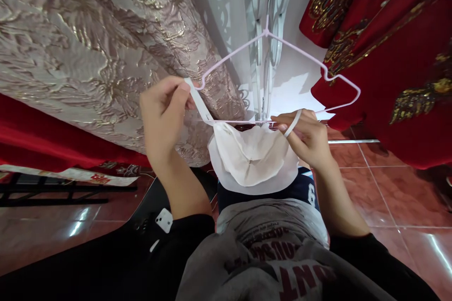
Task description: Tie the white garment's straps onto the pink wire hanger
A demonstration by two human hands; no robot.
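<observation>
A pale pink clothes hanger (233, 53) hangs in front of me, its hook pointing up. Below its bottom bar lies a white layered garment with scalloped edges (250, 169), spread over my lap. My left hand (167, 108) pinches a white strap (200, 99) of this garment beside the hanger's left end, holding it raised and taut. The fingers of my right hand (305, 134) close at the right part of the bottom bar, with another white strap (293, 123) looped across them. Exactly what the right fingertips pinch is partly hidden.
A shiny embossed beige fabric (123, 42) fills the left side. Red cloth with gold embroidery (388, 56) hangs at the right. White ornate metalwork (261, 66) stands behind the hanger. A white phone (164, 220) lies on a black surface at lower left, above red floor tiles (384, 188).
</observation>
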